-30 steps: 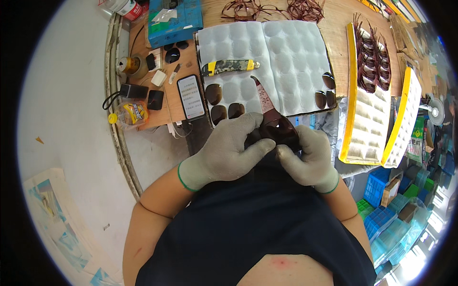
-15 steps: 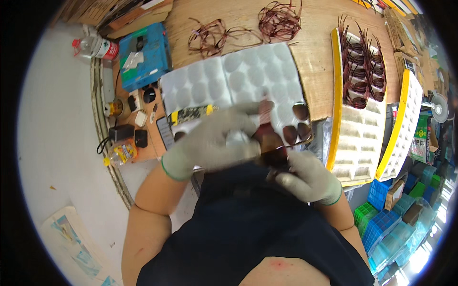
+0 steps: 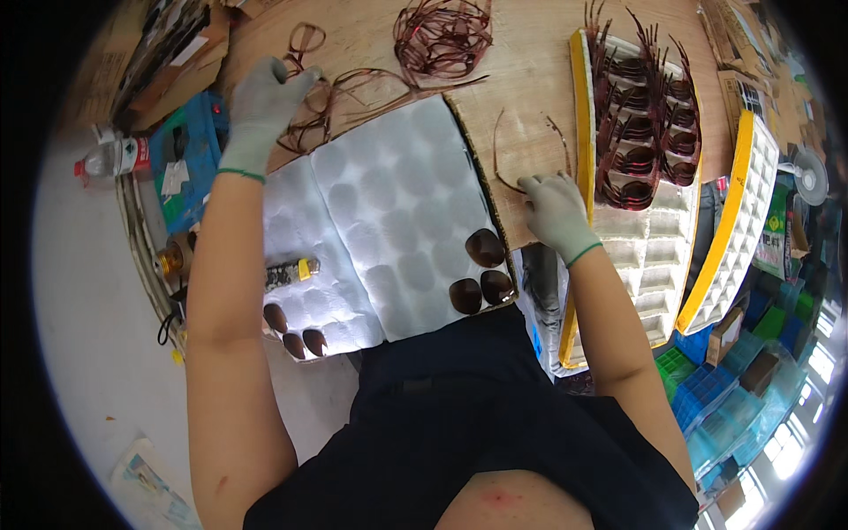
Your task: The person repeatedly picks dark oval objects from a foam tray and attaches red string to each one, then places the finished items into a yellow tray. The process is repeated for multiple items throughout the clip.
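Observation:
Both hands wear grey gloves. My left hand (image 3: 262, 104) reaches far out to the left and lies on a loose pile of thin brown eyeglass frames (image 3: 329, 97) on the wooden table. My right hand (image 3: 556, 212) rests on the table beside a single brown frame (image 3: 528, 150) with its arms spread; fingertips touch its lower end. Between my arms lie two white foam trays (image 3: 389, 212) with round hollows. Dark brown lenses (image 3: 481, 269) sit in the near hollows, more lenses (image 3: 291, 331) at the left tray's near edge.
A yellow-rimmed white tray (image 3: 654, 230) at right holds several assembled brown glasses (image 3: 640, 124); a second tray (image 3: 733, 221) stands beyond it. Another frame pile (image 3: 442, 35) lies at the back. A blue box (image 3: 190, 155), bottle (image 3: 110, 159) and small tube (image 3: 291, 272) sit left. Blue crates (image 3: 707, 397) stand at right.
Both hands were together near my body holding something dark. Now they have parted: the left has reached out to the frame pile, the right to the single frame on the table.

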A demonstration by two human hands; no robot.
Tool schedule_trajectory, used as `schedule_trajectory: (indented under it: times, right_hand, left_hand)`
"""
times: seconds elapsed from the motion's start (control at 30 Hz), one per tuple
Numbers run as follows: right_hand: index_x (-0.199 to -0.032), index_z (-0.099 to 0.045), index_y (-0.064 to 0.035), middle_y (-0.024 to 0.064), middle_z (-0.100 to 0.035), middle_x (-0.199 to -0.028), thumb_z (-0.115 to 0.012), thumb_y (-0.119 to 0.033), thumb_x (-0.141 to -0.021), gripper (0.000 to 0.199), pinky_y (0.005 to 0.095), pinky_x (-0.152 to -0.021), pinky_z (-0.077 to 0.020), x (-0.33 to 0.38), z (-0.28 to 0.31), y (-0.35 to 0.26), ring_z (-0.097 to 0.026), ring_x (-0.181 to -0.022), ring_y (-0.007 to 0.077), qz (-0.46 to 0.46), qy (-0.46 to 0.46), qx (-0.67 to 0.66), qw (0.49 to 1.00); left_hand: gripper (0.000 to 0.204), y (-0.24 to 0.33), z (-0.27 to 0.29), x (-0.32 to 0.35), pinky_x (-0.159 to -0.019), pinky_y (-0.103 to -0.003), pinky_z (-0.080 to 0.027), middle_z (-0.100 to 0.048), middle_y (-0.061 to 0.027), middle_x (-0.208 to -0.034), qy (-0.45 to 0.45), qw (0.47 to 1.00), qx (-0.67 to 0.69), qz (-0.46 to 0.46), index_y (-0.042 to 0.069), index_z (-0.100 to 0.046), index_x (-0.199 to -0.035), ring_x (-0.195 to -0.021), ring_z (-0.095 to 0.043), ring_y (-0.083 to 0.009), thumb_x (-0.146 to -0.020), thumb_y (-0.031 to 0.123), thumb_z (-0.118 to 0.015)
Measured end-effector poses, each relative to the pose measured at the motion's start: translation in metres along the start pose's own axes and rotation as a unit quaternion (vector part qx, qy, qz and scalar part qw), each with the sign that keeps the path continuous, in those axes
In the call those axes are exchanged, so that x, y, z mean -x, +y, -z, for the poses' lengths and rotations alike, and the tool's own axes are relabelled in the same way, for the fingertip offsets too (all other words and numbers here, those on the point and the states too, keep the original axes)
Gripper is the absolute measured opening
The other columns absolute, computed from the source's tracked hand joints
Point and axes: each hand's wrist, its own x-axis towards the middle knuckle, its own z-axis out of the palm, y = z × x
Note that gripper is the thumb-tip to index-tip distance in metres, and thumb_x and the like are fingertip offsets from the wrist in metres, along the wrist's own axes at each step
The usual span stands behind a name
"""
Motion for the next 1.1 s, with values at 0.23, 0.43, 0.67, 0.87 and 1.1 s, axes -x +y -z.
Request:
schedule_trajectory:
  times: [0.23,0.43,0.67,0.87,1.1]
  right_hand:
    - [-0.117,-0.071,-0.0032,0.0172,-0.072,-0.105,-0.073,-0.012,-0.089,0.03,0.048,-0.094,-0.0515,0.052,0.032,-0.066,-0.068,-0.099,0.0378,-0.008,0.246,-0.079,0.966]
    - [-0.111,-0.072,-0.0024,0.0182,-0.073,-0.106,-0.073,-0.009,-0.089,0.023,0.0451,-0.085,-0.0552,0.07,0.035,-0.205,-0.069,-0.098,0.0376,0.095,0.192,-0.242,0.946]
    - [-0.103,-0.072,-0.0052,0.0155,-0.068,-0.099,-0.074,-0.029,-0.09,0.027,0.0451,-0.087,-0.055,0.024,-0.029,-0.381,-0.067,-0.099,0.034,0.278,-0.052,-0.084,0.956]
    - [-0.103,-0.069,-0.0016,0.018,-0.067,-0.113,-0.077,-0.035,-0.087,0.038,0.0458,-0.089,-0.0559,0.028,-0.034,-0.428,-0.066,-0.109,0.0353,0.159,0.001,-0.036,0.987]
    - [-0.102,-0.062,0.0028,0.0178,-0.069,-0.084,-0.078,-0.02,-0.091,0.031,0.0396,-0.07,-0.0556,0.037,-0.006,-0.397,-0.07,-0.074,0.0314,0.11,-0.084,-0.309,0.941]
  left_hand:
    - [0.036,-0.044,0.088,0.103,-0.063,-0.019,-0.044,-0.062,0.0025,-0.082,0.085,0.956,0.25,-0.13,-0.001,-0.066,-0.12,-0.072,-0.053,-0.0018,-0.088,0.004,-0.082]
    - [0.031,-0.091,0.101,0.238,-0.066,-0.029,-0.053,-0.071,-0.0067,-0.088,0.13,0.917,0.322,-0.198,0.0,-0.07,-0.116,-0.071,-0.065,-0.0143,-0.087,0.007,-0.076]
    - [0.022,-0.133,0.08,0.382,-0.076,-0.042,-0.061,-0.077,-0.0137,-0.089,-0.139,0.898,0.253,-0.332,0.004,-0.075,-0.105,-0.081,-0.076,-0.0306,-0.086,0.014,-0.08]
    - [0.023,-0.149,0.075,0.41,-0.078,-0.044,-0.061,-0.076,-0.0134,-0.092,-0.005,0.878,0.33,-0.348,0.002,-0.072,-0.107,-0.087,-0.075,-0.0335,-0.086,0.007,-0.077]
    - [0.025,-0.157,0.084,0.407,-0.078,-0.043,-0.061,-0.076,-0.0168,-0.092,-0.124,0.871,0.349,-0.324,-0.006,-0.062,-0.12,-0.087,-0.075,-0.037,-0.096,0.003,-0.063]
